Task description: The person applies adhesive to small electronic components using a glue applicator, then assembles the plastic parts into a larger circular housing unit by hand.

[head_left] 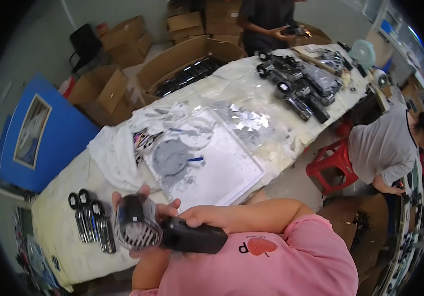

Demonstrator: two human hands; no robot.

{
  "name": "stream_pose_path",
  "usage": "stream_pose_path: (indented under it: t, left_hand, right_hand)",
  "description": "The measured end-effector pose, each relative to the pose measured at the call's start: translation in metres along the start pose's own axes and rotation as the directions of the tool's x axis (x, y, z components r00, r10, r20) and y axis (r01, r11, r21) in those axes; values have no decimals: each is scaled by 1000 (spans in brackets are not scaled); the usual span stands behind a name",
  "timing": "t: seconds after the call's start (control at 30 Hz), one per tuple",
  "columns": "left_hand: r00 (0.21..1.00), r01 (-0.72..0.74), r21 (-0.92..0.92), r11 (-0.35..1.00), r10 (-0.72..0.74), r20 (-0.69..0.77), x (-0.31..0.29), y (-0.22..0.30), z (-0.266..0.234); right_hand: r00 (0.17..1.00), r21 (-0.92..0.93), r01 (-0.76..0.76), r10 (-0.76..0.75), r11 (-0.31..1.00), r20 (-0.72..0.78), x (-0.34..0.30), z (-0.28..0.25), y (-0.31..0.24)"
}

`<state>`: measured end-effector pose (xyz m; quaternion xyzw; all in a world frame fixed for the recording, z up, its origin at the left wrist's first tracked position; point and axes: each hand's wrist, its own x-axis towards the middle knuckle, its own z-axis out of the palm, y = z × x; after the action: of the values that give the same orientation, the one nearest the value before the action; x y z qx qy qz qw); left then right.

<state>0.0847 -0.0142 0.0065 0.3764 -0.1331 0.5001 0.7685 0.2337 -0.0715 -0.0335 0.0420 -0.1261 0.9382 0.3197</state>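
A black hair dryer (140, 222) is held close under the camera, its round grille end facing up and a clear film around the barrel. My left hand (148, 203) wraps the barrel from behind, fingers showing on both sides. My right hand (199, 217) grips the black handle (197, 239), which points right, with my forearm crossing above a pink shirt. Both hands hover over the near edge of the white, stained table (74, 246).
A row of black dryers (91, 222) lies left of my hands. Beyond are a white cloth (116, 148), a smeared white board (222, 167) with a grey disc (170, 157), and a dryer pile (300, 86). Cardboard boxes (182, 59), a red stool (333, 165) and two other people stand around.
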Motion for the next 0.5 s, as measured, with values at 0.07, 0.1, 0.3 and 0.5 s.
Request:
stream_pose_path:
  t: [0.07,0.1,0.3,0.5]
  left_hand:
    - [982,-144,237,961,168,-87,-17,-1,-9]
    - [952,-119,336,934,203,-228,-21,4,0]
    - [857,38,734,678,356,-373,-38,60,-20]
    - [982,83,979,-188,184,-48,-56,66,-58]
  right_hand:
    - [999,10,-31,31,999,30,5,6,3]
    - [978,-171,-53,16,984,-210,7,17,3]
    - [760,-882,-222,-492,417,-424,-13,11,-20]
    - [414,-701,-595,-897,-394,153,-43,-5,-63]
